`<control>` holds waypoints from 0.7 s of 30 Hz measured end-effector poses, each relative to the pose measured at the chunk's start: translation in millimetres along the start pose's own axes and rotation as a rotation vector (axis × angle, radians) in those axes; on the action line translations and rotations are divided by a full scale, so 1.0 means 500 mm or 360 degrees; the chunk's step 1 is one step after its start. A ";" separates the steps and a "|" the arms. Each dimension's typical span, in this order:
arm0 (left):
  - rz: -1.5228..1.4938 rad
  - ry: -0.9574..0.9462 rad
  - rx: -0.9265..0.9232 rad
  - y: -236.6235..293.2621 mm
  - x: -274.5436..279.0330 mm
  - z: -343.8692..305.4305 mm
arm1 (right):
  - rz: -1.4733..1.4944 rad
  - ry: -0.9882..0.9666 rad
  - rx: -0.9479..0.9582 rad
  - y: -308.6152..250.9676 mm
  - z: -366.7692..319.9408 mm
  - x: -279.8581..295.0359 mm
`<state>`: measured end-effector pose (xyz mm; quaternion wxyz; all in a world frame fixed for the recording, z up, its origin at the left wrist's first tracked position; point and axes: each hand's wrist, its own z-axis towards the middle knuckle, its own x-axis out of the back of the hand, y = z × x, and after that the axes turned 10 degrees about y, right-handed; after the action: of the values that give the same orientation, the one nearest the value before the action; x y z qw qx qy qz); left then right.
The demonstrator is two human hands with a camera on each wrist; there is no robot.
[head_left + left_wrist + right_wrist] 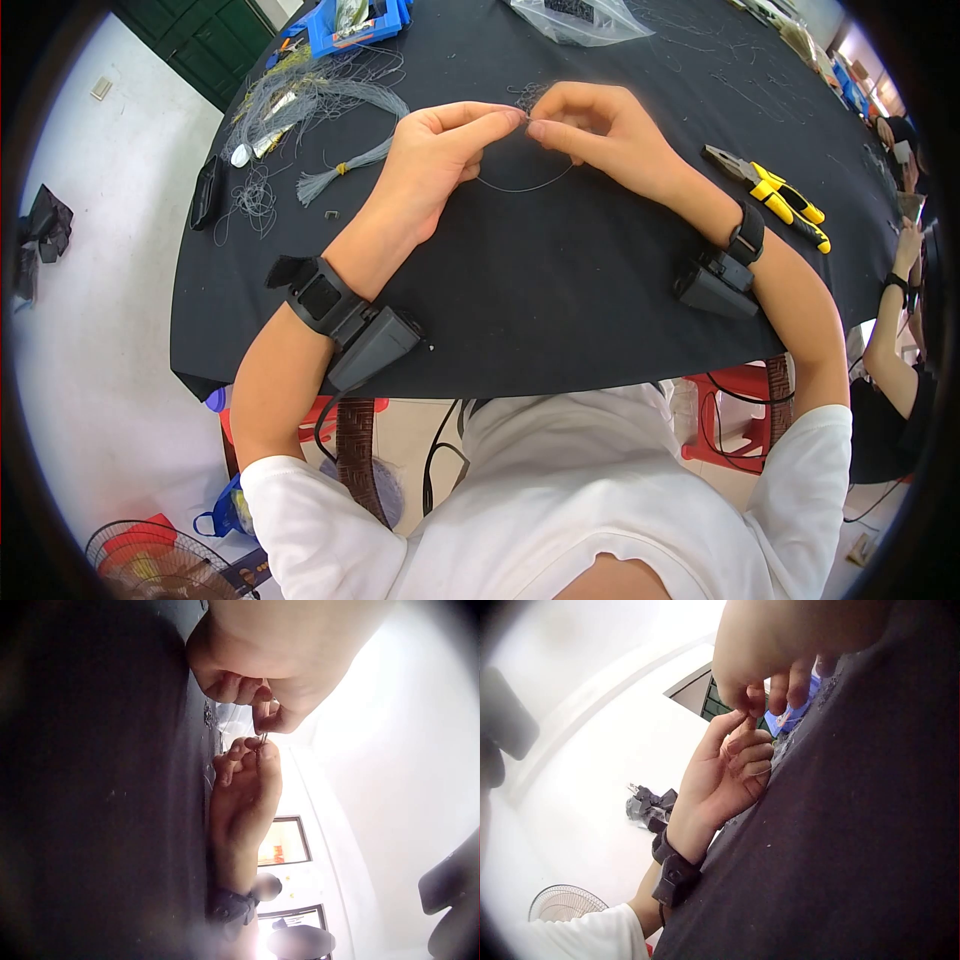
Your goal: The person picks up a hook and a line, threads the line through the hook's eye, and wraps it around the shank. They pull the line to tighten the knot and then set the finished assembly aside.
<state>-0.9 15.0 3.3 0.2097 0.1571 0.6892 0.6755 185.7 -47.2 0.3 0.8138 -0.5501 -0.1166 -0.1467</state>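
Note:
Both hands meet fingertip to fingertip above the black cloth in the head view. The left hand (440, 150) pinches a tiny piece between thumb and forefinger, its other fingers curled. Facing it, the right hand (600, 130) has thumb and forefinger at the same spot, pinching the piece's other side. A thin line (525, 190) hangs in a shallow loop between the two hands. The left wrist view shows a small thin thing (264, 738) between the fingertips; what it is exactly cannot be told. In the right wrist view the line (759, 774) crosses the left hand's curled fingers.
Yellow-black pliers (770, 195) lie at the right. A bundle of grey line (340, 175) with a yellow tie, loose tangles (255, 195) and a black case (207, 192) lie left. Farther back are a blue tray (355, 30) and a clear bag (580, 20). Another person's arm (895, 320) shows far right.

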 end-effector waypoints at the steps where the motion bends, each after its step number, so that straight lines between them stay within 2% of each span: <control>1: 0.0024 0.0000 -0.0001 0.001 -0.002 -0.001 | 0.0006 0.0015 0.0014 0.001 0.000 -0.001; 7: 0.0027 -0.0028 0.0046 0.004 -0.004 -0.002 | 0.0038 0.0065 0.0060 0.012 0.002 -0.003; 13: 0.0227 0.0006 -0.0126 0.002 -0.002 0.002 | 0.0029 0.0058 0.0083 0.012 0.002 -0.003; 21: -0.0021 0.0010 -0.0146 0.000 0.005 0.005 | 0.0000 0.0147 0.0152 0.017 0.005 -0.003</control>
<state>-1.9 18.5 3.2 0.2190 0.1408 0.6592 0.7055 187.2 -41.7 -6.5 0.8436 -0.5034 -0.0857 -0.1661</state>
